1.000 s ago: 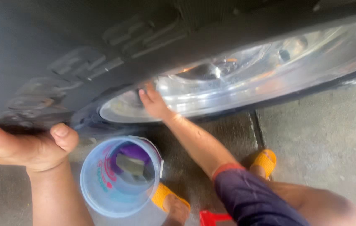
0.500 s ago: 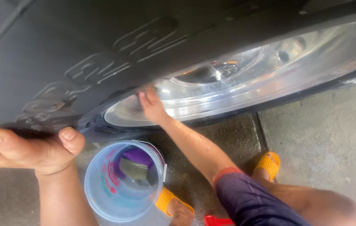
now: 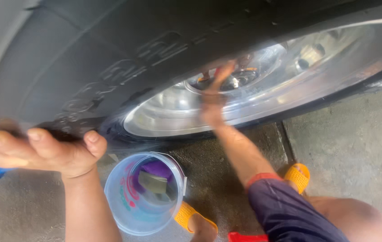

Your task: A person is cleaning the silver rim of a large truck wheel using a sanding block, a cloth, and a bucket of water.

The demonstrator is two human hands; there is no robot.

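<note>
The large black rubber tyre (image 3: 110,67) filled the upper part of my view, its sidewall matt and ribbed with raised moulded lettering, and it wrapped a polished, mirror-bright metal wheel rim (image 3: 262,94) with a dished face and a hub at the centre. My left hand (image 3: 43,152) lay against the lower edge of the sidewall, its fingers (image 3: 2,150) curled loosely over the rubber; I could not tell whether they gripped anything. My right hand (image 3: 213,101) was blurred, its fingers stretched out and pressed flat on the shiny rim near the hub, grasping nothing. Below and between my hands stood a translucent round plastic bucket (image 3: 123,201) with pink and teal markings on its wall, holding a purple cloth (image 3: 157,169). The wet grey concrete floor (image 3: 348,152) lay beneath, rough and speckled. My orange perforated rubber sandals (image 3: 298,175) showed below my right fingers.
</note>
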